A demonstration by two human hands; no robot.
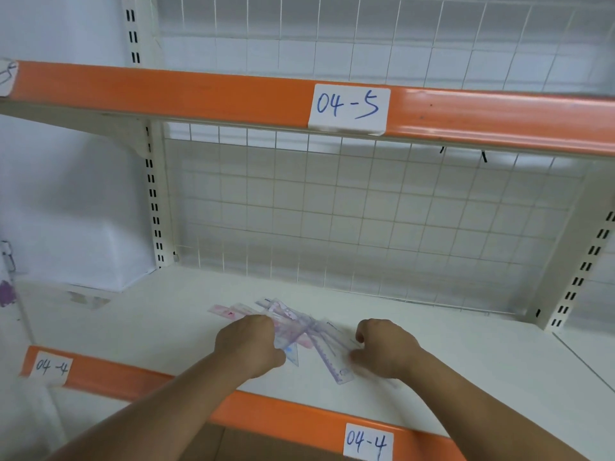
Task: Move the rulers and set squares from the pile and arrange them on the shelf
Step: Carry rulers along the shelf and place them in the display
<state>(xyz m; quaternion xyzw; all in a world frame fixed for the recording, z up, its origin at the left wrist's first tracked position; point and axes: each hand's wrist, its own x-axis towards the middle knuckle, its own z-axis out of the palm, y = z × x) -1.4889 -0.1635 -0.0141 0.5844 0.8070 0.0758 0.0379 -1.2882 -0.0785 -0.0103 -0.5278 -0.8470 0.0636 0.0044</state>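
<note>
The pile of rulers and set squares (301, 331) lies on the shelf (466, 354) between my hands. My left hand (248, 346) is curled on its left edge and seems to pinch some pieces; my right hand (382, 347) is half curled beside a ruler (332, 364), and I cannot tell if it grips. The clear plastic is thin and slippery, so pieces may slide together or drop off the front edge.
</note>
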